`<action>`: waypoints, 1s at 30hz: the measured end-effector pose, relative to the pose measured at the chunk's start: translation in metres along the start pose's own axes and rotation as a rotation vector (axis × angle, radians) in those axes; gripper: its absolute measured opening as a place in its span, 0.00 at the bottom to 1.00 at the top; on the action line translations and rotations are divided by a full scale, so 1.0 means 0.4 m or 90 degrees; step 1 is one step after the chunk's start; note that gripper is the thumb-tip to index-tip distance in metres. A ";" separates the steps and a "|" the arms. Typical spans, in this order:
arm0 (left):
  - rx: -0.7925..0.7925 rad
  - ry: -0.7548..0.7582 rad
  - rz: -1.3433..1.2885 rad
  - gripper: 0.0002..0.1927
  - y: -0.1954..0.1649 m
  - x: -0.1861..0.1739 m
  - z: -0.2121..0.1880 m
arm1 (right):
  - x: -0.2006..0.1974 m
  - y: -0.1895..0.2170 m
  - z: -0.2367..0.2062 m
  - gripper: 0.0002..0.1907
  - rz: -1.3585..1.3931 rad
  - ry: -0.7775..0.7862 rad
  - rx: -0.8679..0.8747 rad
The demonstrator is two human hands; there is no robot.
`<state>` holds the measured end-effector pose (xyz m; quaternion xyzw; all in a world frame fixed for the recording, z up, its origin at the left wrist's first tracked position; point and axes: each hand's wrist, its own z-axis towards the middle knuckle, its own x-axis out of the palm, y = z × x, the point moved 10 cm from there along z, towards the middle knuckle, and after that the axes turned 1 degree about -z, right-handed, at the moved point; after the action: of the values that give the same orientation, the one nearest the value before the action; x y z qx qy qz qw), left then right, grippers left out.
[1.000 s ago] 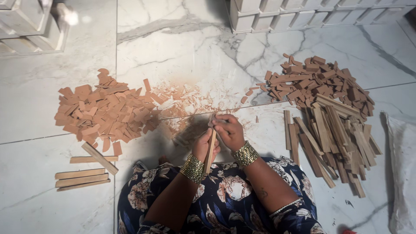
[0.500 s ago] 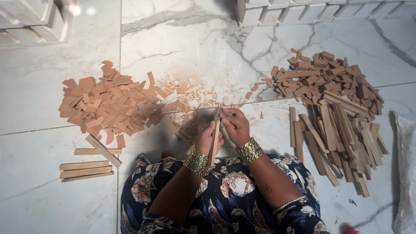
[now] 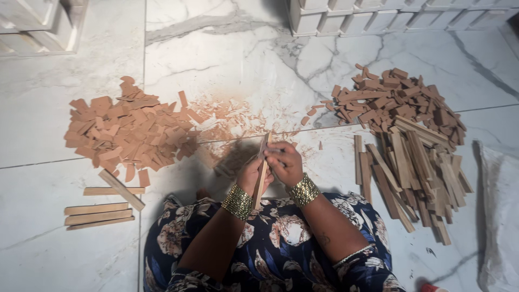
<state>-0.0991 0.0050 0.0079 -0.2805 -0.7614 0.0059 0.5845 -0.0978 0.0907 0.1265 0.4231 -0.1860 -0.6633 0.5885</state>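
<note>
Left hand [image 3: 250, 176] and right hand [image 3: 284, 162] are gripping 1 upright wooden stick [image 3: 261, 178] over the lap, fingers pinching it; any blade is hidden. Flake pile [image 3: 130, 132] is lying at 10 o'clock. Risk: the stick slipping sideways, nicking fingers.

White marble floor [image 3: 227, 59] with grey veins. Reddish-brown wood chips [image 3: 130, 132] in a pile, with paler orange dust [image 3: 238, 116] beside them. Tan wooden sticks [image 3: 416, 167] and darker brown offcuts [image 3: 394, 97]. A pale tan stick [image 3: 261, 178] sits between gold beaded bangles [image 3: 238, 201]. Navy dress [image 3: 275, 249] with white and pink flowers. White crates [image 3: 378, 16]. White sack [image 3: 500, 216].
</note>
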 end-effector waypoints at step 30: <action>0.222 0.120 0.143 0.31 -0.147 0.018 0.008 | 0.051 0.085 -0.018 0.08 0.018 0.048 -0.015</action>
<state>-0.1279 -0.0401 0.0331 -0.2579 -0.6546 0.1762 0.6884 -0.0699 0.0655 0.1409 0.4381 -0.1623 -0.6405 0.6095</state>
